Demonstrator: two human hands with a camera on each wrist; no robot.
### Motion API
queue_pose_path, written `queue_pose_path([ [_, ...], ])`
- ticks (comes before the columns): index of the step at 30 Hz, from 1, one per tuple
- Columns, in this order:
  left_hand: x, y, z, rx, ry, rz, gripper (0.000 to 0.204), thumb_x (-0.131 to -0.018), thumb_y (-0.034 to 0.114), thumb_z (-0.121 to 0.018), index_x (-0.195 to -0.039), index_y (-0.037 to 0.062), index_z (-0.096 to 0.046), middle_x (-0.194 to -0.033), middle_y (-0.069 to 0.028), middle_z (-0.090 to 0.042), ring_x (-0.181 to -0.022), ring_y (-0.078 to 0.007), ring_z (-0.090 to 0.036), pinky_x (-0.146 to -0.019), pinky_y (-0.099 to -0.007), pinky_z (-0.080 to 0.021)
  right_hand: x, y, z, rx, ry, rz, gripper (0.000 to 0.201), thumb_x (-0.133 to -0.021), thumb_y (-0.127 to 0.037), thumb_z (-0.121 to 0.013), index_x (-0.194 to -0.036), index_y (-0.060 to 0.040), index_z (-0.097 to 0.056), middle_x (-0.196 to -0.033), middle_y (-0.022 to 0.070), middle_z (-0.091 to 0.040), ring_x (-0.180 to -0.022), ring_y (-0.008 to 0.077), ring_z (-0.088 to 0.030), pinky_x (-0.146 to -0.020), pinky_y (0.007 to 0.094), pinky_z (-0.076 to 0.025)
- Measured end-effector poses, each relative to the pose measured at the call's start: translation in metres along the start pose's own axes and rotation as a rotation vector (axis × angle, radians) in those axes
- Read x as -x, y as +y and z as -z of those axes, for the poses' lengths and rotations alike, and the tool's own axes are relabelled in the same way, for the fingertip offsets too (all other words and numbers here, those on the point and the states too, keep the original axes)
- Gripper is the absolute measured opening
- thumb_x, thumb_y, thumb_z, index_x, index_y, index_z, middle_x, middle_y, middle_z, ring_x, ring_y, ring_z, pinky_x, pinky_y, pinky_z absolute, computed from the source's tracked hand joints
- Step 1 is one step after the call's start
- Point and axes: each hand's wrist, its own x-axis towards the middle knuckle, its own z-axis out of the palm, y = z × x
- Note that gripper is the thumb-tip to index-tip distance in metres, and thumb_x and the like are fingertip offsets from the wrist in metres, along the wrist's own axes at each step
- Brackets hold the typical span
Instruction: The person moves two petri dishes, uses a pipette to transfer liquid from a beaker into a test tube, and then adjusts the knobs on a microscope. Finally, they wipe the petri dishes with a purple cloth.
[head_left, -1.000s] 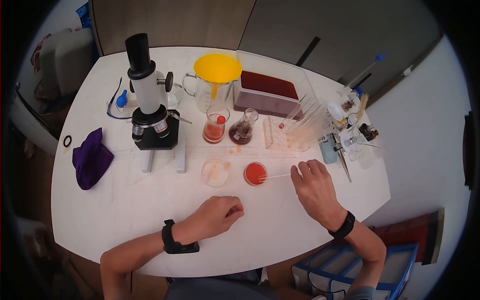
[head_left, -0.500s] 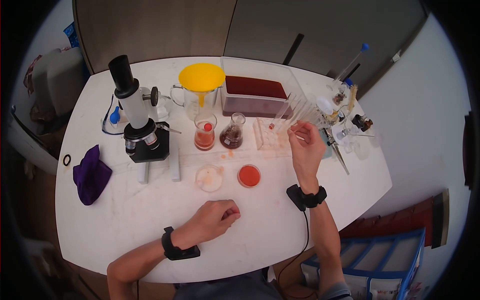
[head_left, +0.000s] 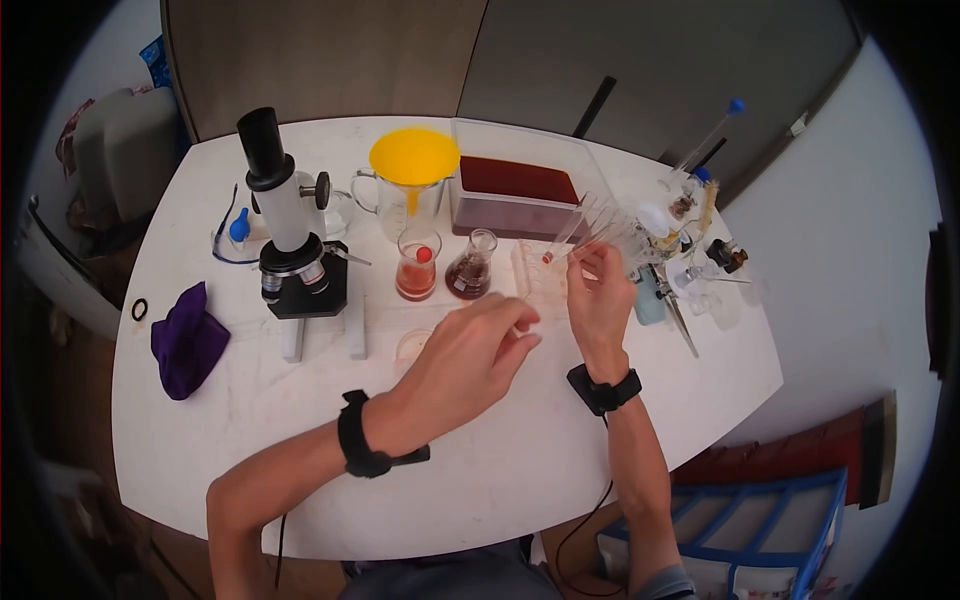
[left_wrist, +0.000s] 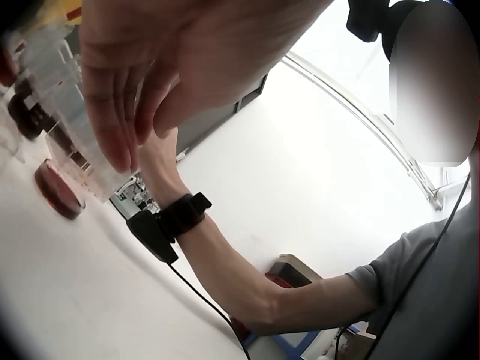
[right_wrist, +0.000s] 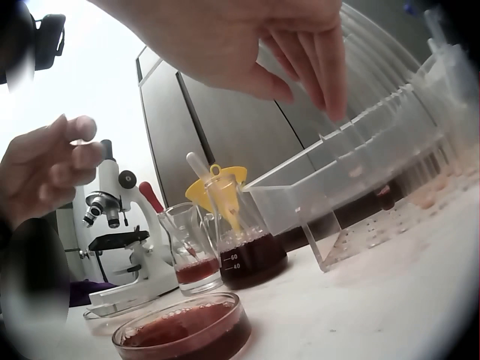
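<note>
My left hand [head_left: 505, 335] hangs raised over the table with loosely bent fingers and nothing visible in it; it covers the spot in front of the flasks. My right hand [head_left: 598, 265] is lifted with its fingertips at the clear test tube rack [head_left: 545, 275], and nothing shows between its fingers [right_wrist: 330, 82]. One tube [head_left: 565, 235] in the rack has red at its bottom. In the right wrist view a petri dish of red liquid [right_wrist: 184, 330] lies below the hand. A second, paler dish [head_left: 410, 345] peeks out left of my left hand.
A microscope [head_left: 290, 240] stands at the left, with a purple cloth [head_left: 188, 340] near the edge. Behind are a small beaker [head_left: 417, 268], a conical flask [head_left: 472, 268], a yellow funnel [head_left: 413, 158] on a jug and a tub of dark red liquid [head_left: 520, 190]. Small lab items [head_left: 690, 240] crowd the right.
My left hand has risen from the table and moved toward the right hand. The right hand left the red dish a second ago, lifted to the rack and has stayed there.
</note>
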Motion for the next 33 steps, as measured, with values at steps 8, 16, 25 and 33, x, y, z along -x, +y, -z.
queue_pose_path([
  [8, -0.117, -0.035, -0.06, -0.07, 0.116, -0.153, 0.028, -0.094, 0.01, -0.071, -0.114, -0.0078, -0.065, -0.103, -0.0227, -0.072, -0.09, -0.0348, -0.073, -0.077, -0.0394, -0.059, -0.002, 0.009, 0.008, 0.067, -0.018, 0.093, 0.02, -0.089, 0.003, -0.071, -0.108, 0.0051, -0.064, -0.097, 0.0233, -0.074, -0.084, 0.0357, -0.076, -0.069, 0.0361, -0.064],
  [16, -0.133, -0.044, -0.062, -0.059, 0.122, -0.115, 0.017, -0.096, 0.008, -0.069, -0.103, -0.0075, -0.064, -0.092, -0.0195, -0.074, -0.082, -0.0275, -0.075, -0.068, -0.0344, -0.058, 0.034, 0.011, 0.052, 0.062, -0.019, 0.004, 0.028, -0.089, 0.005, -0.07, -0.117, 0.0051, -0.067, -0.095, 0.0211, -0.075, -0.085, 0.0302, -0.077, -0.069, 0.0356, -0.064],
  [25, -0.146, -0.052, -0.066, -0.133, 0.053, -0.085, 0.016, -0.095, 0.008, -0.069, -0.1, -0.0065, -0.064, -0.09, -0.018, -0.074, -0.077, -0.0273, -0.074, -0.066, -0.0351, -0.058, 0.079, 0.016, 0.074, -0.003, -0.238, -0.129, 0.035, -0.086, -0.003, -0.079, -0.117, 0.0042, -0.067, -0.099, 0.0196, -0.074, -0.086, 0.0285, -0.076, -0.071, 0.0347, -0.062],
  [33, -0.13, -0.059, -0.072, -0.377, 0.084, -0.026, 0.029, -0.093, 0.012, -0.071, -0.115, -0.0061, -0.066, -0.102, -0.0225, -0.074, -0.09, -0.0347, -0.074, -0.081, -0.0382, -0.058, 0.079, -0.008, 0.036, 0.018, -0.656, 0.116, 0.083, -0.07, -0.018, -0.092, -0.138, 0.0055, -0.05, -0.133, 0.024, -0.057, -0.123, 0.0397, -0.055, -0.101, 0.0451, -0.048],
])
